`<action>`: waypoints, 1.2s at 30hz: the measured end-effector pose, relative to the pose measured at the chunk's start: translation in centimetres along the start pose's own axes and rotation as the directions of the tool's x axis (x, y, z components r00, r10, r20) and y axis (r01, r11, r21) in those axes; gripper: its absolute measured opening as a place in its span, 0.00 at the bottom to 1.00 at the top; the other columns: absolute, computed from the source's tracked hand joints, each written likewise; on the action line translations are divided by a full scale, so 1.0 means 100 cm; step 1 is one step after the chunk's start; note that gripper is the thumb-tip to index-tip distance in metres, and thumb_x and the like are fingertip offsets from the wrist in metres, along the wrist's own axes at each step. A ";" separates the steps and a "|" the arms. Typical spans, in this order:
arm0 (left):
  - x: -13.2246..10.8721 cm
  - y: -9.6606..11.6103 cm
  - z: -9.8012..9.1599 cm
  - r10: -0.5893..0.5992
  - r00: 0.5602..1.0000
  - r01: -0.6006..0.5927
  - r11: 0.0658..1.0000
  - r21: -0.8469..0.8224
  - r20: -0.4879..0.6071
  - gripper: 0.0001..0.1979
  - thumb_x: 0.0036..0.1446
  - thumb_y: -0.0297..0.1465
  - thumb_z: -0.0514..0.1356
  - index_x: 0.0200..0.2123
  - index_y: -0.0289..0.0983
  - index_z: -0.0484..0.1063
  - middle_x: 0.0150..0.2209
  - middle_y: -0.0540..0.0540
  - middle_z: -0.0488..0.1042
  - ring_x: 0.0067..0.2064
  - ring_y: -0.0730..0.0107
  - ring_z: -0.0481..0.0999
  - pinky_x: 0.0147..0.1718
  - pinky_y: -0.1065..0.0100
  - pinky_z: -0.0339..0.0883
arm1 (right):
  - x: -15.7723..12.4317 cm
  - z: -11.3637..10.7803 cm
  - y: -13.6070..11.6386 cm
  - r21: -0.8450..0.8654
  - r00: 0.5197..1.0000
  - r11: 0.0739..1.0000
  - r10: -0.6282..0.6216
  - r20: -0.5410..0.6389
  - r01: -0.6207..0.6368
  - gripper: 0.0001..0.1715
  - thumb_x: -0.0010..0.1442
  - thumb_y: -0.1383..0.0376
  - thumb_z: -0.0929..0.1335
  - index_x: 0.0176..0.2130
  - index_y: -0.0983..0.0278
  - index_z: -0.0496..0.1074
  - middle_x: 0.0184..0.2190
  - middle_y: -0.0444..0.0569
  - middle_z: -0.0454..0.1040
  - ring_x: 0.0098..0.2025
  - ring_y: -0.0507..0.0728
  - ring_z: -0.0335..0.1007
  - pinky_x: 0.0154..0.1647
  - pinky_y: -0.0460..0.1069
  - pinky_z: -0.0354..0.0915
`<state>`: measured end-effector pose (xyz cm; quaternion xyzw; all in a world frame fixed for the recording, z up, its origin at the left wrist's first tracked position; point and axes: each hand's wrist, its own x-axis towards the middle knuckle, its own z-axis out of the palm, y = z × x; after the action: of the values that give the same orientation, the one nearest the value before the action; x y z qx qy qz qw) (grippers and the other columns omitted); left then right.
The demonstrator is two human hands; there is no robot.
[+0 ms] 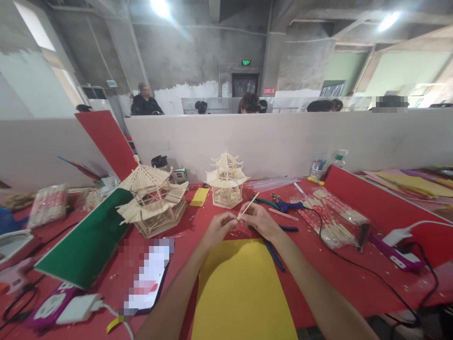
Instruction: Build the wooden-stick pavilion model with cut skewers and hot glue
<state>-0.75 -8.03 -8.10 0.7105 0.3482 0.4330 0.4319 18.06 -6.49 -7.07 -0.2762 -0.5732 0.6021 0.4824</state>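
My right hand (261, 221) pinches a thin wooden stick (252, 202), which slants up to the right. My left hand (222, 227) is closed at the stick's lower end, its fingertips pressed together there. Both hands are above the far end of a yellow sheet (244, 288) on the red table. Just beyond them stands a small pagoda model (227, 184) built of wooden sticks. A larger stick pagoda (154, 200) sits to the left. Close by my right hand lie a blue glue gun (288, 204) and a dark-blue-handled tool (275, 255), partly hidden by my hand and forearm.
Plastic-wrapped bundles of sticks (329, 219) lie at right, beside a cable and a purple power strip (398, 252). A phone (152, 276) and a green board (90, 236) are at left. A grey partition (283, 141) runs behind; other people sit beyond it.
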 end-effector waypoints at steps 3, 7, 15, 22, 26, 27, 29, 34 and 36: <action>0.000 0.000 0.000 0.003 1.000 -0.003 1.000 0.029 -0.015 0.15 0.60 0.41 0.58 0.32 0.34 0.73 0.29 0.48 0.74 0.31 0.72 0.70 0.33 0.72 0.62 | 0.000 0.001 0.000 -0.025 1.000 1.000 0.008 -0.004 -0.008 0.19 0.46 0.58 0.77 0.34 0.62 0.70 0.28 0.42 0.74 0.29 0.52 0.69 0.33 0.47 0.64; -0.001 0.000 0.000 0.001 1.000 0.000 0.999 0.049 -0.027 0.16 0.59 0.42 0.58 0.32 0.34 0.73 0.29 0.48 0.73 0.31 0.72 0.69 0.32 0.72 0.61 | -0.001 0.003 0.002 -0.037 1.000 0.999 0.013 -0.012 -0.013 0.19 0.46 0.57 0.77 0.34 0.61 0.70 0.27 0.41 0.73 0.28 0.52 0.69 0.33 0.47 0.64; 0.000 -0.001 0.001 0.025 0.998 -0.020 0.995 0.099 -0.049 0.18 0.60 0.44 0.56 0.33 0.34 0.72 0.28 0.49 0.71 0.31 0.72 0.67 0.30 0.72 0.61 | 0.002 0.001 0.006 -0.139 0.998 0.990 -0.025 -0.065 0.016 0.18 0.47 0.57 0.76 0.34 0.62 0.70 0.27 0.42 0.75 0.30 0.54 0.72 0.36 0.49 0.66; 0.002 -0.005 0.002 0.001 1.000 0.002 0.991 0.131 -0.025 0.20 0.61 0.46 0.55 0.32 0.34 0.71 0.28 0.49 0.71 0.30 0.72 0.68 0.30 0.71 0.60 | 0.008 -0.002 0.014 -0.230 0.989 0.972 -0.077 -0.124 0.047 0.16 0.45 0.59 0.76 0.33 0.63 0.71 0.28 0.44 0.75 0.31 0.55 0.72 0.35 0.49 0.67; 0.003 -0.007 0.001 -0.025 0.999 0.029 0.991 0.132 -0.035 0.20 0.60 0.47 0.56 0.31 0.34 0.72 0.27 0.49 0.72 0.29 0.71 0.68 0.30 0.71 0.60 | 0.007 -0.001 0.014 -0.230 0.991 0.972 -0.073 -0.116 0.044 0.16 0.46 0.59 0.76 0.33 0.63 0.71 0.28 0.44 0.75 0.31 0.55 0.71 0.35 0.49 0.67; 0.003 -0.008 0.001 -0.030 0.999 0.034 0.991 0.127 -0.035 0.20 0.59 0.47 0.56 0.31 0.34 0.72 0.27 0.48 0.72 0.29 0.71 0.68 0.30 0.71 0.60 | 0.007 -0.001 0.014 -0.230 0.991 0.972 -0.069 -0.115 0.041 0.16 0.46 0.58 0.76 0.33 0.63 0.71 0.28 0.44 0.75 0.31 0.55 0.71 0.35 0.49 0.67; 0.004 -0.009 0.001 -0.040 0.999 0.043 0.992 0.118 -0.026 0.20 0.59 0.47 0.56 0.31 0.34 0.72 0.27 0.48 0.73 0.30 0.71 0.69 0.30 0.71 0.61 | 0.006 -0.001 0.014 -0.229 0.991 0.973 -0.068 -0.119 0.040 0.16 0.46 0.59 0.76 0.33 0.62 0.71 0.28 0.44 0.75 0.31 0.55 0.72 0.35 0.49 0.66; 0.004 -0.010 0.001 -0.033 0.999 0.032 0.994 0.103 0.001 0.20 0.60 0.46 0.55 0.30 0.34 0.73 0.27 0.48 0.73 0.30 0.70 0.70 0.31 0.71 0.62 | 0.007 -0.002 0.016 -0.227 0.991 0.973 -0.068 -0.116 0.040 0.14 0.47 0.60 0.75 0.33 0.62 0.72 0.28 0.44 0.75 0.32 0.55 0.72 0.36 0.49 0.66; 0.003 -0.010 0.002 -0.022 1.000 0.023 0.994 0.111 -0.009 0.20 0.61 0.46 0.55 0.30 0.34 0.73 0.27 0.49 0.73 0.29 0.71 0.70 0.30 0.71 0.61 | 0.007 -0.001 0.016 -0.218 0.991 0.975 -0.065 -0.120 0.038 0.13 0.47 0.61 0.75 0.33 0.62 0.72 0.28 0.44 0.75 0.32 0.55 0.72 0.37 0.49 0.66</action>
<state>-0.59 -7.42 -8.91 0.7277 0.3816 0.4107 0.3952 17.50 -5.64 -8.45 -0.3494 -0.6103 0.5051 0.5003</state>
